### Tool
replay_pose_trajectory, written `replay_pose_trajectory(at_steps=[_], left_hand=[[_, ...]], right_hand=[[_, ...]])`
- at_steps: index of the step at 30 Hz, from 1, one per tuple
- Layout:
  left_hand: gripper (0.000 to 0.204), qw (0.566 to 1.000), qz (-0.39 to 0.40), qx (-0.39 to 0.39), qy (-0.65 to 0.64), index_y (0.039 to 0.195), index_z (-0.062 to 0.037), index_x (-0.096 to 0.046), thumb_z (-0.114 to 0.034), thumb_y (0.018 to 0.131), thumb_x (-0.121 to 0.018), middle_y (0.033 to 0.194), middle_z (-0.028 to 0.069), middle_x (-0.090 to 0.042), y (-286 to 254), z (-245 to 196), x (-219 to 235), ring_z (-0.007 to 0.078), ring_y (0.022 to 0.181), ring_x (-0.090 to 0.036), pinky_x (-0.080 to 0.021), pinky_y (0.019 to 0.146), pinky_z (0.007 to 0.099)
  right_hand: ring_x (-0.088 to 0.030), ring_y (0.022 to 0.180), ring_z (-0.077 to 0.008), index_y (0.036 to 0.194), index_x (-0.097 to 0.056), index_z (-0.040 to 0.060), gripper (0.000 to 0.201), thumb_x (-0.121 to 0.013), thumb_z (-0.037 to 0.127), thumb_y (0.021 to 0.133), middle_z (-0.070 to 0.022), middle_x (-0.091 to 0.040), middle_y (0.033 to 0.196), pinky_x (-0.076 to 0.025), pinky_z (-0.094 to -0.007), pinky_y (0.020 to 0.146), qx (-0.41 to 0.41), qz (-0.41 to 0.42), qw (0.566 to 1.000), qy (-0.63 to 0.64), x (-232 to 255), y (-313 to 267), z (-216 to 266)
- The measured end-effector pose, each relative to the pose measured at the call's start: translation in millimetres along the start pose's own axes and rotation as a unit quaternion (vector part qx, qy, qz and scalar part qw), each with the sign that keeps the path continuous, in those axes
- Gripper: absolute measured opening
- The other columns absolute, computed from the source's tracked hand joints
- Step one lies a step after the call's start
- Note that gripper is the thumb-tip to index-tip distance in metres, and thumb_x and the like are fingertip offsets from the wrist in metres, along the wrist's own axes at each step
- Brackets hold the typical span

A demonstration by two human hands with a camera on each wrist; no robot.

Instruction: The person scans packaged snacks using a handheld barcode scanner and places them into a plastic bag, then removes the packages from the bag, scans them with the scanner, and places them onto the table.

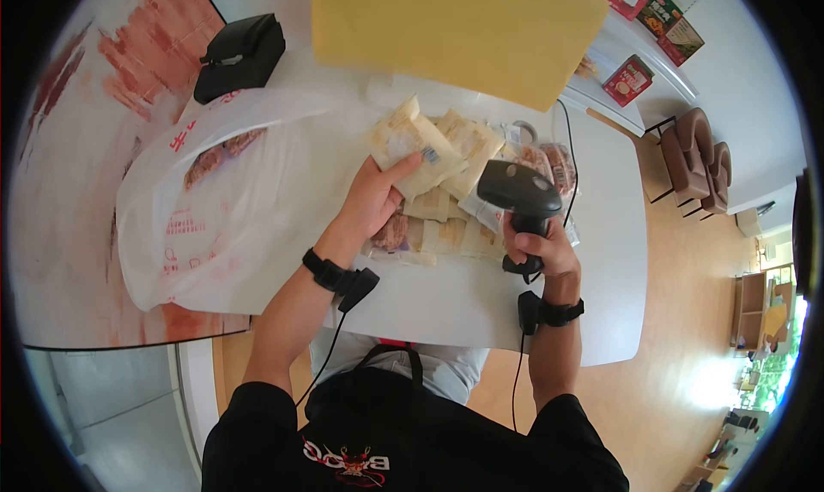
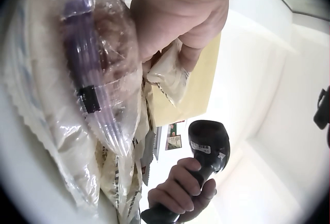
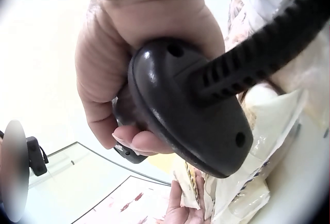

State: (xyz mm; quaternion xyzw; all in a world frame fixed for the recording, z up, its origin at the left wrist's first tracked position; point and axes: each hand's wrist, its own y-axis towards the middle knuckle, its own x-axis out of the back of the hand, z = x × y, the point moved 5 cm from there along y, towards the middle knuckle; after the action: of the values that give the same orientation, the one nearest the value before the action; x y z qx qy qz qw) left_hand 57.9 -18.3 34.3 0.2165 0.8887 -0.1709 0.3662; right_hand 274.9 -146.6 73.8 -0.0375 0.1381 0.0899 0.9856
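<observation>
Right hand [image 1: 556, 250] grips one scanner [image 1: 518, 186], left hand [image 1: 371, 199] apparently one packet [image 1: 407, 147].

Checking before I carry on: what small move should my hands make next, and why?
I'd probably aim the black scanner at the barcode-like patch on the pale packet: your left hand grips that packet with the patch showing, while your right hand holds the scanner nearby.
</observation>
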Motion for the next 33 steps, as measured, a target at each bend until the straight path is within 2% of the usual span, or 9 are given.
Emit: replay_pose_trajectory(at_steps=[7,16,19,21,24,28,30,31,33], left_hand=[[0.044,1.000,-0.005,-0.013,-0.009,0.135,-0.0013,-0.046,-0.011,0.095,-0.062,0.129,0.0092,-0.058,-7,-5,-3,0.0223,0.121,-0.057,-0.051,0.100,0.0356],[0.032,0.978,-0.117,-0.130,-0.110,0.126,-0.0034,-0.054,-0.013,0.096,-0.061,0.118,0.0065,-0.064,-47,-34,12,0.0162,0.108,-0.063,-0.052,0.096,0.0289],[0.027,0.946,-0.217,-0.197,-0.140,0.120,-0.0013,-0.055,-0.014,0.096,-0.060,0.117,0.0092,-0.064,-66,-53,35,0.0185,0.107,-0.063,-0.053,0.095,0.0324],[0.030,0.886,-0.309,-0.305,-0.161,0.119,0.0027,-0.053,-0.013,0.095,-0.059,0.108,0.0099,-0.064,-75,-73,70,0.0199,0.097,-0.063,-0.053,0.093,0.0298],[0.032,0.830,-0.339,-0.401,-0.190,0.120,0.0053,-0.052,-0.015,0.095,-0.059,0.111,0.0120,-0.061,-79,-113,133,0.0220,0.101,-0.061,-0.052,0.095,0.0343],[0.034,0.836,-0.404,-0.272,-0.252,0.120,0.0069,-0.051,-0.015,0.095,-0.059,0.118,0.0138,-0.057,-67,-128,152,0.0231,0.110,-0.057,-0.050,0.099,0.0370],[0.037,0.920,-0.315,-0.129,-0.193,0.122,0.0050,-0.052,-0.018,0.094,-0.061,0.124,0.0127,-0.053,-54,-114,135,0.0230,0.117,-0.053,-0.048,0.100,0.0386],[0.037,0.921,-0.317,-0.123,-0.189,0.122,0.0050,-0.052,-0.018,0.094,-0.061,0.124,0.0127,-0.053,-54,-108,126,0.0230,0.117,-0.053,-0.048,0.100,0.0386],[0.040,0.975,-0.193,-0.102,-0.040,0.125,0.0016,-0.053,-0.022,0.094,-0.063,0.122,0.0104,-0.056,-45,-97,90,0.0210,0.116,-0.054,-0.047,0.099,0.0375]], right_hand=[[-0.052,0.058,-0.0101,0.115,-0.056,-0.0016,0.042,-0.071,0.021,0.083,-0.0030,-0.057,0.078,-0.041,-0.0250,0.056,-0.043,-0.012,0.999,0.025,6,7,-12],[-0.052,0.057,-0.0110,0.117,-0.055,-0.0026,0.046,-0.073,0.023,0.084,-0.0019,-0.055,0.076,-0.042,-0.0242,0.053,-0.069,-0.037,0.996,0.047,8,6,-16],[-0.052,0.057,-0.0109,0.117,-0.054,-0.0033,0.046,-0.072,0.023,0.084,-0.0018,-0.055,0.076,-0.042,-0.0242,0.053,-0.070,-0.036,0.996,0.045,8,7,-16],[-0.052,0.057,-0.0105,0.118,-0.054,-0.0028,0.046,-0.071,0.024,0.084,-0.0016,-0.055,0.076,-0.042,-0.0237,0.054,-0.072,-0.031,0.996,0.036,8,7,-15],[-0.051,0.057,-0.0101,0.118,-0.054,-0.0022,0.046,-0.072,0.025,0.084,-0.0012,-0.054,0.076,-0.041,-0.0235,0.054,-0.070,-0.029,0.997,0.033,6,7,-12],[-0.051,0.057,-0.0096,0.117,-0.055,-0.0010,0.045,-0.072,0.026,0.084,-0.0008,-0.054,0.076,-0.041,-0.0238,0.054,-0.077,-0.032,0.996,0.013,10,7,-15],[-0.052,0.057,-0.0095,0.116,-0.055,-0.0007,0.045,-0.072,0.027,0.085,-0.0009,-0.054,0.076,-0.041,-0.0238,0.054,-0.078,-0.034,0.996,0.012,11,6,-17],[-0.052,0.057,-0.0095,0.116,-0.055,-0.0004,0.045,-0.072,0.027,0.085,-0.0010,-0.054,0.076,-0.041,-0.0238,0.054,-0.077,-0.032,0.996,0.005,12,6,-16],[-0.052,0.057,-0.0095,0.116,-0.055,-0.0003,0.044,-0.071,0.027,0.086,-0.0010,-0.054,0.076,-0.041,-0.0238,0.054,-0.074,-0.032,0.997,0.007,13,7,-16]])
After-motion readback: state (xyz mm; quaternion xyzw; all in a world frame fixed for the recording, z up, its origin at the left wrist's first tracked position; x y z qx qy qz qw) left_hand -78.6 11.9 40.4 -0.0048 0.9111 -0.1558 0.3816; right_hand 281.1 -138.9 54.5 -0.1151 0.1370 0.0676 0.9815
